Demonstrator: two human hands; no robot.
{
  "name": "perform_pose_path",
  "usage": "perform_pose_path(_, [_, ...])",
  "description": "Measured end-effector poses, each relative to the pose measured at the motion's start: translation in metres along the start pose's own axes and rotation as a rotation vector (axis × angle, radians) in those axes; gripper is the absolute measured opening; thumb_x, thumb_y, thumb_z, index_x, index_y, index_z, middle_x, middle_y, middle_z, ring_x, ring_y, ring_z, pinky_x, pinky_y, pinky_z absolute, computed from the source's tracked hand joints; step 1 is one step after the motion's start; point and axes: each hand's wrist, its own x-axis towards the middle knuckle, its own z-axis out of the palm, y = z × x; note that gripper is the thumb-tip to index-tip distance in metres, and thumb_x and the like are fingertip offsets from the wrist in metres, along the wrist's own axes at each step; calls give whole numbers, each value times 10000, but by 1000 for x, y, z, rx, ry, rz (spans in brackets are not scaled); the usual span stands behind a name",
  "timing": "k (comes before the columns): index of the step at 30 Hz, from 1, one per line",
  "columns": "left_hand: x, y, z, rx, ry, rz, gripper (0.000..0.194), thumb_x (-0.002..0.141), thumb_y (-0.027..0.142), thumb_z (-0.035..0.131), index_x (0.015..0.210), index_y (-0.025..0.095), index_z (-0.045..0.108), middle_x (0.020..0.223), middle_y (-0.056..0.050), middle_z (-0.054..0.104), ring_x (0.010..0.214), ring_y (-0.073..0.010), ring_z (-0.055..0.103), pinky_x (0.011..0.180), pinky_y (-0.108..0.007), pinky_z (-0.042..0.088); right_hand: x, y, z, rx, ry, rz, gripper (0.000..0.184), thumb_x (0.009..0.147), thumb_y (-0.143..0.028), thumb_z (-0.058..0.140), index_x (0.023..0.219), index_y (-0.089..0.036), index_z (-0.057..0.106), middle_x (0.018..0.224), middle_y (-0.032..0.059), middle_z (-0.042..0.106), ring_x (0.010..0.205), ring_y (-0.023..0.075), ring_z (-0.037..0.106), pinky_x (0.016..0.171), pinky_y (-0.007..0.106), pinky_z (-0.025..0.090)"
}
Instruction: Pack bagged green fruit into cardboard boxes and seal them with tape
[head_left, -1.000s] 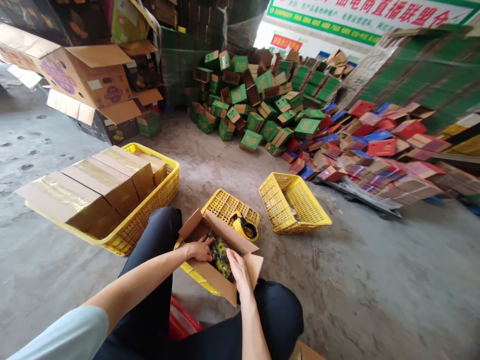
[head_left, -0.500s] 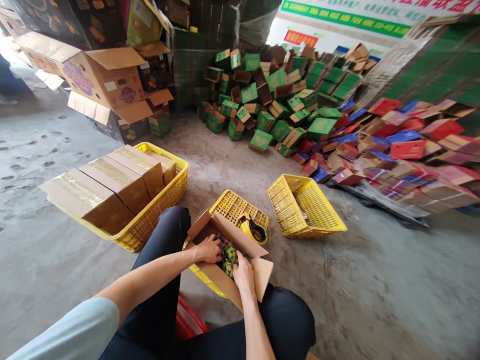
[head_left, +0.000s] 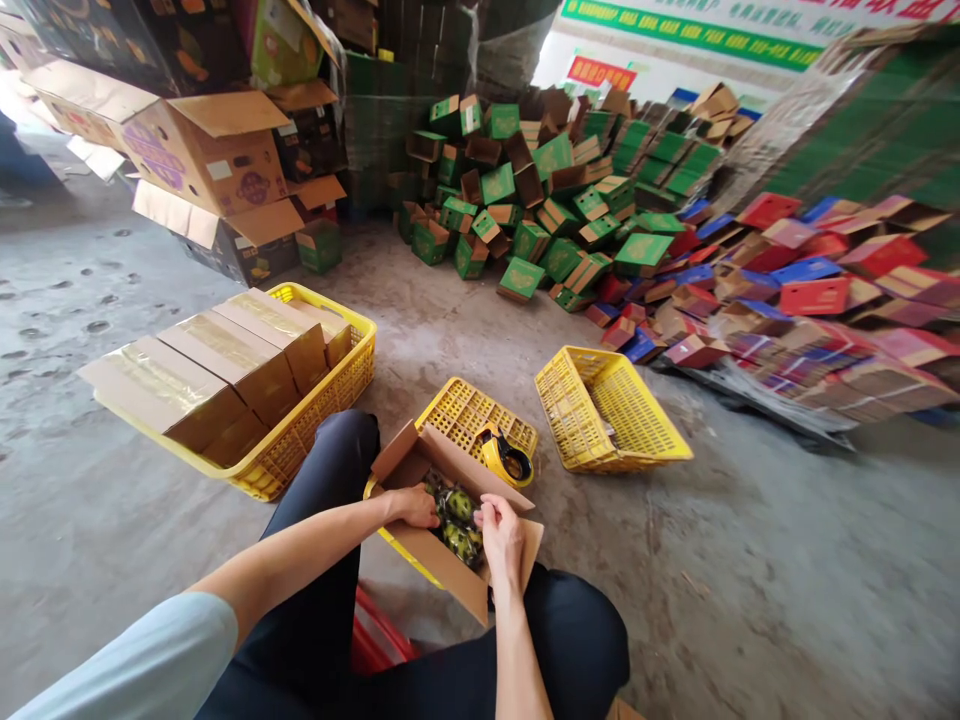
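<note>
An open brown cardboard box (head_left: 439,558) rests on an upturned yellow crate (head_left: 472,410) between my knees. Green fruit in dark wrapping (head_left: 459,516) lies inside it. My left hand (head_left: 415,505) reaches into the box from the left, fingers curled against the fruit. On the right side of the fruit, my right hand (head_left: 501,538) is lifted slightly, fingers pinched together near the box's right flap. A yellow tape dispenser (head_left: 505,457) sits on the crate just behind the box.
A yellow crate (head_left: 330,395) holding several taped brown boxes stands to my left. An empty yellow crate (head_left: 607,410) lies tilted to the right. Heaps of green boxes (head_left: 525,190) and red and blue boxes (head_left: 780,300) cover the floor beyond. Large cartons (head_left: 187,150) are stacked at the far left.
My right hand has pulled back off the fruit toward the right flap, fingers now pinched. My left hand stays in the box.
</note>
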Motion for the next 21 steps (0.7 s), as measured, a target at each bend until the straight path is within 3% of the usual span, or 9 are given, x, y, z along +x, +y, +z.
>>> perform_pose_path(3, [-5, 3, -8, 1, 63, -113, 326, 841, 468, 695, 646, 215, 764, 550, -43, 627, 660, -242, 631, 725, -328, 460, 2, 0, -4, 2, 11, -10, 450, 837, -503, 559, 1088, -197, 772, 1088, 147, 795, 1011, 320, 754, 980, 446, 574])
perform_pose_path(6, [-10, 9, -18, 9, 212, -192, 533, 961, 577, 544, 724, 166, 787, 614, -73, 659, 640, -238, 645, 681, -316, 440, -2, 3, -1, 0, -21, -21, 480, 741, -470, 726, 1139, -209, 778, 1250, 142, 755, 1242, 347, 670, 1136, 456, 482])
perform_pose_path(10, [-15, 18, -31, 65, 382, -240, 625, 1039, 579, 411, 791, 136, 776, 775, -133, 729, 816, -290, 700, 752, -328, 464, -12, 10, 9, -117, -162, -46, 804, 598, -188, 809, 1389, -218, 668, 1538, 133, 569, 1463, 363, 503, 1230, 447, 395])
perform_pose_path(14, [-17, 20, -36, 130, 396, -280, 470, 1061, 462, 426, 1019, 138, 764, 1014, -154, 780, 991, -305, 728, 853, -336, 506, -17, 12, 14, -400, -251, -50, 921, 678, -11, 661, 1566, -182, 488, 1534, 181, 554, 1429, 343, 550, 1171, 402, 448])
perform_pose_path(17, [-17, 16, -33, 184, 315, -309, 355, 1012, 364, 549, 1254, 154, 702, 1159, -149, 780, 1097, -299, 735, 921, -331, 529, -16, 10, 16, -556, -336, -52, 803, 813, -18, 587, 1591, -144, 433, 1373, 179, 681, 1302, 300, 655, 1093, 365, 491])
perform_pose_path(21, [-17, 10, -25, 267, 215, -349, 456, 949, 308, 647, 1382, 167, 632, 1220, -179, 767, 1173, -336, 726, 976, -376, 546, -15, 10, 18, -583, -382, -33, 640, 901, -78, 582, 1533, -143, 508, 1093, 121, 789, 1062, 268, 753, 969, 342, 537])
